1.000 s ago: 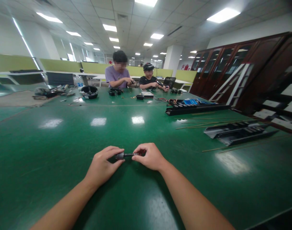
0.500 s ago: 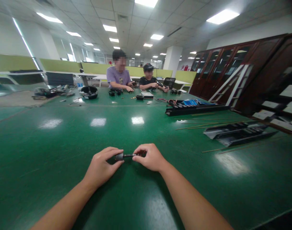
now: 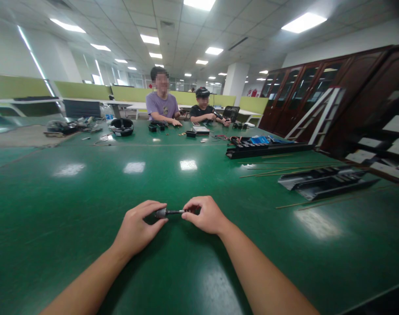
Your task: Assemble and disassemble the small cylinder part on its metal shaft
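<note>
So the left hand point(image 3: 134, 226) has thumb and fingers parted about as wide as the stubby dark cylinder point(image 3: 161, 213) between them, and looks to be holding it from both sides. The right hand point(image 3: 206, 214) is pinched way tighter, tips closed on the far end of the thin shaft point(image 3: 175, 212) that sticks out of the cylinder toward it. Only the bit of shaft between the two sets of fingertips is bare; whatever's tucked behind the right fingers is too hidden for me to call. It's all low over the green tabletop point(image 3: 186, 267), but I can't tell if anything touches it. My worry would be the line-up: if one set of fingers rides higher than the other, the shaft gets levered sideways and could bend or bind. The left grip could slip too, since a smooth round body might roll under the thumb if the right fingers twist hard. And pulling the hands apart with a jerk might fling something small across that shiny surface. At least the long thin rods point(image 3: 258, 174) and metal channels point(image 3: 337, 188) are well beyond the right fingers, so an elbow bump seems unlikely.
</note>
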Demonstrator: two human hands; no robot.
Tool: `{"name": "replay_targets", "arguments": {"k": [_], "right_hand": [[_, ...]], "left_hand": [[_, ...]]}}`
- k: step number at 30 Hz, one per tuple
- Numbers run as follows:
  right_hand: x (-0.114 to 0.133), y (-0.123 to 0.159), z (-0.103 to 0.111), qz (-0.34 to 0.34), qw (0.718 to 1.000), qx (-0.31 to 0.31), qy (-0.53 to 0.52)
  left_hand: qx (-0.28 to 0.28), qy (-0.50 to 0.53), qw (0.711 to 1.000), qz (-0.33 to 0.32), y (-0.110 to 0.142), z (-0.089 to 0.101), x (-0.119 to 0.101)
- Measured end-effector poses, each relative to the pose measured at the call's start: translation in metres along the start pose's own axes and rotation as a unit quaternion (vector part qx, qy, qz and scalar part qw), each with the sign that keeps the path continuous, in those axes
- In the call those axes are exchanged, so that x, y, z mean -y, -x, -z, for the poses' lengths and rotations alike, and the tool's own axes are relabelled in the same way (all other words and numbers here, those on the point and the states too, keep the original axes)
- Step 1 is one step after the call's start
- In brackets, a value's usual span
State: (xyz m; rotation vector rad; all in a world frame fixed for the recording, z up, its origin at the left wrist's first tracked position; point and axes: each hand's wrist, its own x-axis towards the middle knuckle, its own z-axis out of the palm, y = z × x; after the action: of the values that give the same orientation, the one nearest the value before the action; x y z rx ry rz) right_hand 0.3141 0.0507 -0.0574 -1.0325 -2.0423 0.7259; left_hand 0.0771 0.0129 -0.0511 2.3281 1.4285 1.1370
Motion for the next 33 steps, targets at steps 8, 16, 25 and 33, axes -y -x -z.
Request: {"name": "replay_targets", "arguments": {"k": [8, 16, 25, 33], "right_hand": [[0.002, 0.000, 0.001, -0.004, 1.000, 0.000, 0.000], [-0.001, -0.001, 0.009, -0.008, 1.000, -0.008, -0.003], [-0.022, -0.003, 0.010, -0.057, 0.998, 0.014, -0.005], [-0.024, -0.003, 0.012, -0.065, 0.998, 0.010, -0.005]], "left_hand": [[0.000, 0.002, 1.000, 0.006, 0.000, 0.001, 0.001], [0.009, -0.019, 0.999, 0.041, -0.001, 0.004, -0.001], [-0.002, 0.138, 0.962, 0.235, -0.008, -0.003, 0.019], [-0.066, 0.081, 0.971, 0.216, 0.023, 0.078, 0.047]]}}
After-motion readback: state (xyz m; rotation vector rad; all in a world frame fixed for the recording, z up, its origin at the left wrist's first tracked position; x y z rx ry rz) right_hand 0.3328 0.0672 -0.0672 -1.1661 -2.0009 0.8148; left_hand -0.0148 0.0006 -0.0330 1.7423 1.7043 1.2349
